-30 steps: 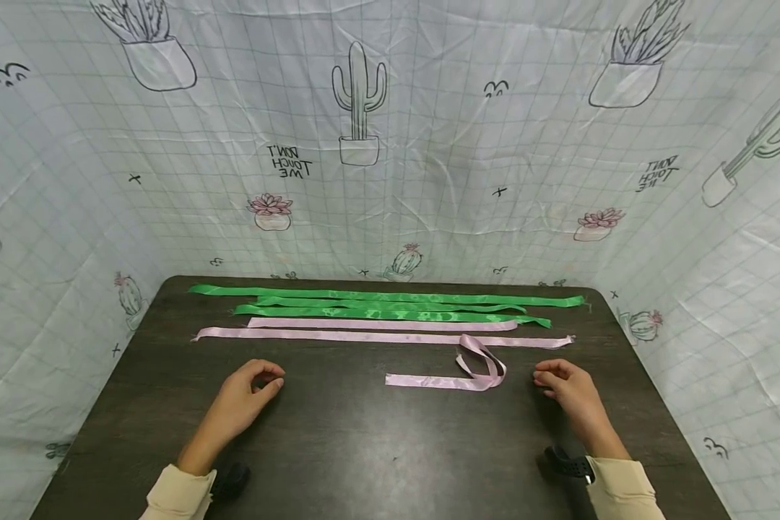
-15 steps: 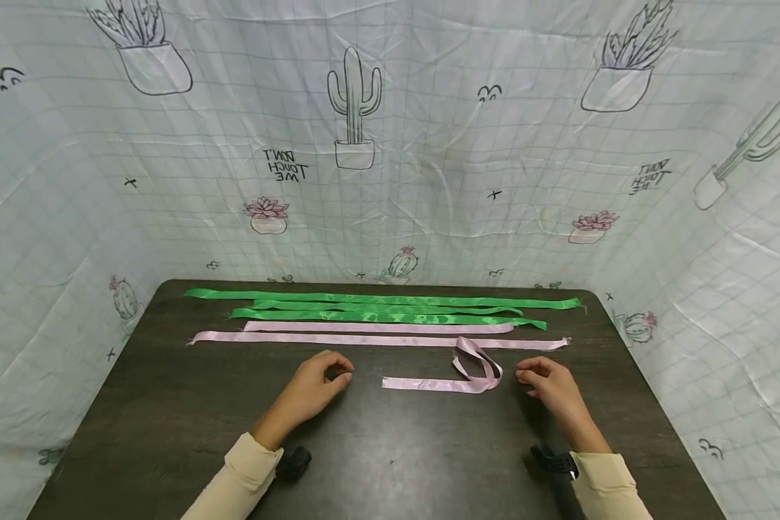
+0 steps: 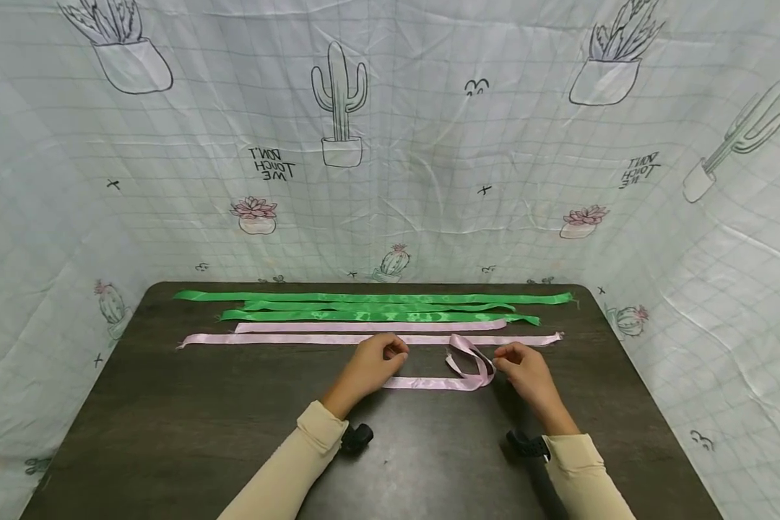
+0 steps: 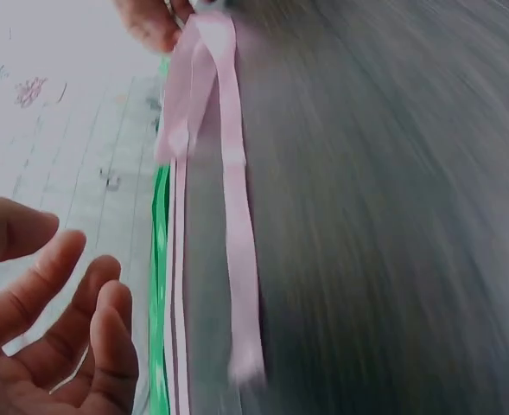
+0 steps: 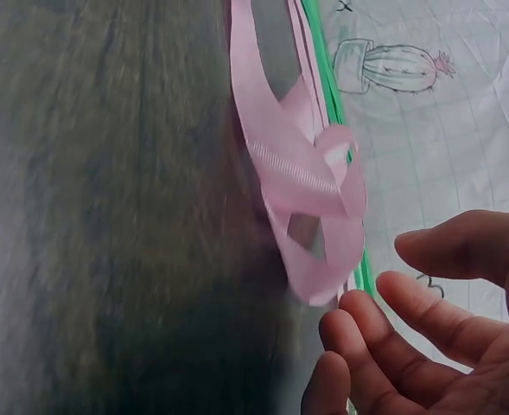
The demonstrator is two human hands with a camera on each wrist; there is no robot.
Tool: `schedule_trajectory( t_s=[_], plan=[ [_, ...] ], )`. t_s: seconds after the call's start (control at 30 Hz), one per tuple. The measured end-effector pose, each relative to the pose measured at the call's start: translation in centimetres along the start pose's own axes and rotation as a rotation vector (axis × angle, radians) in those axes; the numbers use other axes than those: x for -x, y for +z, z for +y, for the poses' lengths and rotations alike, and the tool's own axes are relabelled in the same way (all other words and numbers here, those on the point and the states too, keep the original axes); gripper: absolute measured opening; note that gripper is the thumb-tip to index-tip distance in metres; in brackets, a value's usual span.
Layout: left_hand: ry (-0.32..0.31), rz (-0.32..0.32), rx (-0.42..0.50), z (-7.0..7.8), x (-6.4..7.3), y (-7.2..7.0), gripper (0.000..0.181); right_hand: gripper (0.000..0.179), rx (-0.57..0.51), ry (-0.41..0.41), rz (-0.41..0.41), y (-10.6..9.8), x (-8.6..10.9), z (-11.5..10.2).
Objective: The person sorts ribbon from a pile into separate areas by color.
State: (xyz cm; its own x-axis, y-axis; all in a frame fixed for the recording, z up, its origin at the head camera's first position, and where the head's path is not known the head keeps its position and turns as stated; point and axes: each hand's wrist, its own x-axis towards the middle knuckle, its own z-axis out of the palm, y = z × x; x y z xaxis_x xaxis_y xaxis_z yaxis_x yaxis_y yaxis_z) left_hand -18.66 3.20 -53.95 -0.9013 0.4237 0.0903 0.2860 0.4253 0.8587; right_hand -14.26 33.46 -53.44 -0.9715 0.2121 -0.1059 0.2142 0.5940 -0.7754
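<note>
A loose pink ribbon [image 3: 429,383], folded into loops at its right end, lies on the dark table. My left hand [image 3: 378,361] hovers over its straight left end, fingers loosely bent and holding nothing; the left wrist view shows a gap between thumb and fingers [image 4: 107,337]. Right beside the loops is my right hand [image 3: 523,368], its fingertips close to the ribbon's curled edge. In the right wrist view the looped pink ribbon [image 5: 297,173] stands just past my fingers [image 5: 366,346], with nothing between thumb and fingers.
Behind the loose ribbon, two straight pink ribbons [image 3: 286,339] lie side by side. Several green ribbons [image 3: 364,316] stretch along the back of the table [image 3: 169,419]. A white cloth printed with cacti [image 3: 416,159] hangs around the back and sides.
My left hand has travelled right, from the table's left side to the loose ribbon's left end. My right hand has shifted slightly left, up to the loops. The ribbons lie as before.
</note>
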Motion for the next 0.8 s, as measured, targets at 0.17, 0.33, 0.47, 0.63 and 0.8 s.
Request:
schedule_trajectory(
  t_s=[0.17, 0.33, 0.47, 0.63, 0.8],
  plan=[
    [-0.015, 0.007, 0.018, 0.8, -2.1, 2.4, 0.009, 0.013, 0.062, -0.063, 0.021, 0.9, -0.7, -0.5],
    [-0.042, 0.017, 0.04, 1.2, -3.7, 4.4, 0.004, 0.012, 0.114, -0.086, 0.044, 1.6, -1.3, -0.8],
    [-0.076, 0.014, 0.054, 1.5, -4.6, 5.8, 0.003, 0.012, 0.148, -0.089, 0.056, 2.2, -1.8, -0.7],
    [-0.14, 0.034, 0.021, 1.9, -5.4, 7.0, 0.008, 0.013, 0.175, -0.098, 0.076, 2.7, -2.3, -0.6],
    [-0.163, 0.064, -0.021, 2.1, -6.0, 7.8, 0.017, 0.01, 0.195, -0.098, 0.065, 3.0, -2.4, -0.8]
  ],
)
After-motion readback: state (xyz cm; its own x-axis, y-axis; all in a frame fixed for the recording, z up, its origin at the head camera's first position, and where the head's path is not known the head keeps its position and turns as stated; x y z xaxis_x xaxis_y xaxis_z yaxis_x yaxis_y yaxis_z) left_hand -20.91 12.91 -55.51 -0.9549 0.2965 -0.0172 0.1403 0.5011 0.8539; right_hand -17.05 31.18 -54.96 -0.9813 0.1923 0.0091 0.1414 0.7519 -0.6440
